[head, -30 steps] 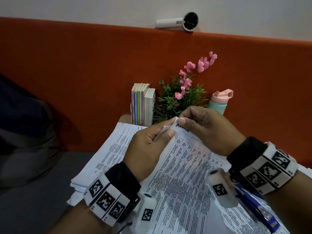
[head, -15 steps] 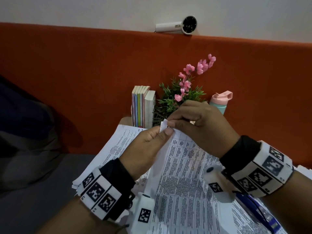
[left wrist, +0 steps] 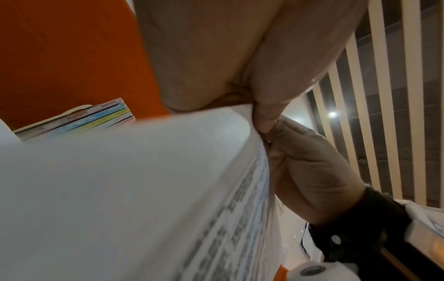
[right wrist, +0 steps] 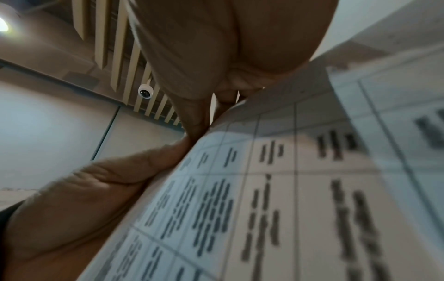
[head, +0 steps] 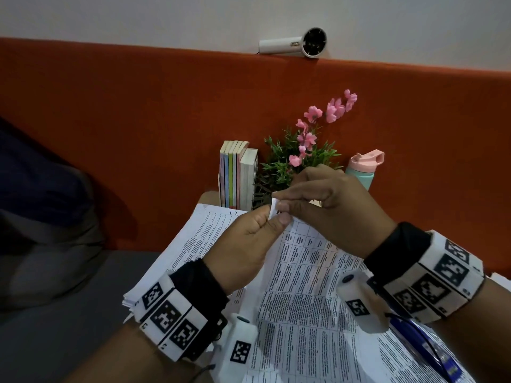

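Since the forefingers (head: 290, 196) and thumbs of both hands are squeezed onto the very same top corner of the white printed sheet with the table grid (head: 304, 272), my guess is the person's either rubbing pages apart or squaring them up. Can't tell how many sheets are actually in the pinch. The left hand (head: 246, 244) nips the corner from the near side and the right hand (head: 331, 208) from the far side, other fingers curled in out of the way.

That corner is held up in the air while the rest of the sheet slopes down onto the thick pile of white printed papers (head: 193, 244) covering most of the desk (head: 207, 197). What looks like a blue stapler (head: 420, 346) lies on the papers near the desk's near right corner, under the right wrist, so I lean towards stapling prep.

Along the far edge, against the orange padded panel (head: 138, 120), are an upright row of pastel-spined books (head: 237, 175), a green plant with pink flowers (head: 298, 158) and a mint bottle with a pink lid (head: 362, 172).
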Demonstrator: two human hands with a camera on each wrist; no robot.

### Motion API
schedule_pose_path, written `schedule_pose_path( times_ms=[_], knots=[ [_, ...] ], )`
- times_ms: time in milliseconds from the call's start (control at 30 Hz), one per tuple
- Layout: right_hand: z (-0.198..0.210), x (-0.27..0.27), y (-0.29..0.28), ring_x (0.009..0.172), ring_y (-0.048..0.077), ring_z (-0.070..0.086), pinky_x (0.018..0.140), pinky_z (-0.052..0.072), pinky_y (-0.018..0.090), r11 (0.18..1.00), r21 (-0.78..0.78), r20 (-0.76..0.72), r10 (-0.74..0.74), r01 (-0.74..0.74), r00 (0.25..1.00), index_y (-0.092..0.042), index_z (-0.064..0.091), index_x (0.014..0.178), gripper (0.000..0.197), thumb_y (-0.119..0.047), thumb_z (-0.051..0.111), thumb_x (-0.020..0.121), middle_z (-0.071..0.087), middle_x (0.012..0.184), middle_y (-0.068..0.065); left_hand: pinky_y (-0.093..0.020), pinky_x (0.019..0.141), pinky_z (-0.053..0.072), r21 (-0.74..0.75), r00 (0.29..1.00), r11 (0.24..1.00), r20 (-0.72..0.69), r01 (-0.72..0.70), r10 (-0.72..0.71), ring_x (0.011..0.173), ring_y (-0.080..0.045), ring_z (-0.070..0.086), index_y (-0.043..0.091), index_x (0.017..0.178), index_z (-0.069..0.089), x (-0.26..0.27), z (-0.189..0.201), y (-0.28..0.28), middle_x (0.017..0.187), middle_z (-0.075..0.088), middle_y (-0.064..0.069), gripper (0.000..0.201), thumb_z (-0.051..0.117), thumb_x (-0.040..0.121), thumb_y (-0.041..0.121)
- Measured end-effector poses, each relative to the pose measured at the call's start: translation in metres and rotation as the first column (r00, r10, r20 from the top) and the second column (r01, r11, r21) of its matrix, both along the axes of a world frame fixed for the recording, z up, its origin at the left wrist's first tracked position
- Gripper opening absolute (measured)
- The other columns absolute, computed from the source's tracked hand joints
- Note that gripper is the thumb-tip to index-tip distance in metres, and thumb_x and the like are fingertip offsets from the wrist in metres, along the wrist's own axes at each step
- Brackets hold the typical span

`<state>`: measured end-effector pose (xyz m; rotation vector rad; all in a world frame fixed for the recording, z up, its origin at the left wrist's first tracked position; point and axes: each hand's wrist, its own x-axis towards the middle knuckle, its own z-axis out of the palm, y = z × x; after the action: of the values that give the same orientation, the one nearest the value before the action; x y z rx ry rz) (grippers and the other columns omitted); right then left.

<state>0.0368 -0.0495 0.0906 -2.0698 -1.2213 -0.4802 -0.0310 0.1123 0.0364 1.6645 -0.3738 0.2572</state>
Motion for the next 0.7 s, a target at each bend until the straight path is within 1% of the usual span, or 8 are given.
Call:
schedule_pose_path(
  times_ms=[100, 200, 233, 333, 400, 467, 567, 700],
  knots=[
    [0.0, 0.0, 0.001, 0.097, 0.011, 0.057, 0.082, 0.048, 0.05, 0.999, -0.05, 0.021, -0.003, 0.004, 1.0, -0.027, 0.071, 0.117, 0.024, -0.031, 0.061, 0.095, 0.062, 0.097, -0.012, -0.036, 0.093, 0.044, 0.029, 0.997, 0.998, -0.04, -0.062, 0.063, 0.099, -0.023, 0.059, 0.017, 0.114, 0.066, 0.004, -0.005, 0.0, 0.105, 0.066, -0.011, 0.045, 0.048, 0.097, 0.055],
    [0.0, -0.001, 0.005, 0.089, 0.008, 0.054, 0.08, 0.047, 0.048, 0.993, -0.121, 0.026, 0.003, 0.0, 1.0, -0.024, 0.068, 0.1, 0.009, -0.023, 0.06, 0.097, 0.056, 0.094, -0.013, -0.033, 0.103, 0.047, 0.044, 0.996, 0.995, -0.022, -0.089, 0.09, 0.115, -0.008, 0.061, 0.024, 0.12, 0.061, 0.003, -0.003, -0.003, 0.112, 0.069, 0.006, 0.027, 0.043, 0.104, 0.037],
    [0.001, -0.001, 0.005, 0.085, 0.007, 0.052, 0.078, 0.047, 0.044, 0.991, -0.13, 0.033, 0.0, 0.004, 0.999, -0.023, 0.065, 0.097, 0.007, -0.022, 0.058, 0.098, 0.054, 0.092, -0.013, -0.037, 0.099, 0.05, 0.065, 0.993, 0.991, -0.018, -0.114, 0.116, 0.11, -0.008, 0.062, 0.028, 0.118, 0.058, 0.001, -0.002, -0.005, 0.108, 0.068, 0.005, 0.022, 0.043, 0.104, 0.035],
    [0.005, 0.0, 0.006, 0.078, 0.009, 0.047, 0.07, 0.042, 0.027, 0.984, -0.176, 0.035, -0.027, 0.033, 0.999, -0.019, 0.057, 0.096, 0.008, -0.023, 0.052, 0.101, 0.049, 0.09, -0.009, -0.055, 0.072, 0.048, 0.142, 0.966, 0.956, 0.052, -0.258, 0.253, 0.075, -0.032, 0.054, 0.02, 0.103, 0.049, -0.004, -0.009, -0.009, 0.087, 0.055, -0.017, 0.018, 0.042, 0.095, 0.035],
    [0.003, -0.001, 0.01, 0.077, 0.009, 0.044, 0.065, 0.034, 0.022, 0.975, -0.221, -0.007, -0.033, 0.03, 0.999, -0.019, 0.053, 0.096, 0.01, -0.024, 0.047, 0.102, 0.047, 0.088, -0.009, -0.047, 0.055, 0.034, 0.216, 0.939, 0.914, 0.095, -0.343, 0.33, 0.055, -0.025, 0.036, 0.016, 0.095, 0.041, -0.005, -0.016, -0.012, 0.067, 0.039, -0.011, 0.016, 0.038, 0.095, 0.032],
    [-0.001, -0.002, 0.012, 0.077, 0.008, 0.045, 0.066, 0.034, 0.024, 0.967, -0.253, -0.054, -0.019, 0.005, 0.998, -0.019, 0.05, 0.099, 0.012, -0.028, 0.044, 0.103, 0.048, 0.089, -0.008, -0.039, 0.053, 0.025, 0.236, 0.919, 0.889, 0.112, -0.393, 0.377, 0.051, -0.016, 0.027, 0.014, 0.09, 0.039, -0.003, -0.022, -0.013, 0.059, 0.032, 0.0, 0.017, 0.037, 0.101, 0.027],
    [-0.001, -0.001, 0.009, 0.087, 0.011, 0.053, 0.074, 0.044, 0.03, 0.937, -0.35, -0.083, -0.033, 0.002, 0.996, -0.022, 0.049, 0.109, 0.019, -0.038, 0.041, 0.103, 0.054, 0.1, -0.007, -0.033, 0.051, 0.024, 0.232, 0.902, 0.872, 0.093, -0.431, 0.422, 0.048, -0.012, 0.028, 0.017, 0.086, 0.038, -0.001, -0.025, -0.011, 0.053, 0.037, 0.005, 0.016, 0.038, 0.102, 0.019],
    [0.0, 0.003, 0.005, 0.069, 0.016, 0.048, 0.064, 0.039, 0.033, 0.901, -0.431, -0.001, -0.05, 0.045, 0.999, -0.025, 0.044, 0.085, 0.021, -0.027, 0.04, 0.105, 0.048, 0.078, -0.006, -0.031, 0.051, 0.027, 0.258, 0.925, 0.889, 0.083, -0.379, 0.371, 0.05, -0.011, 0.032, 0.022, 0.091, 0.04, -0.007, -0.025, -0.012, 0.058, 0.043, 0.008, 0.011, 0.04, 0.102, 0.021]
  ],
)
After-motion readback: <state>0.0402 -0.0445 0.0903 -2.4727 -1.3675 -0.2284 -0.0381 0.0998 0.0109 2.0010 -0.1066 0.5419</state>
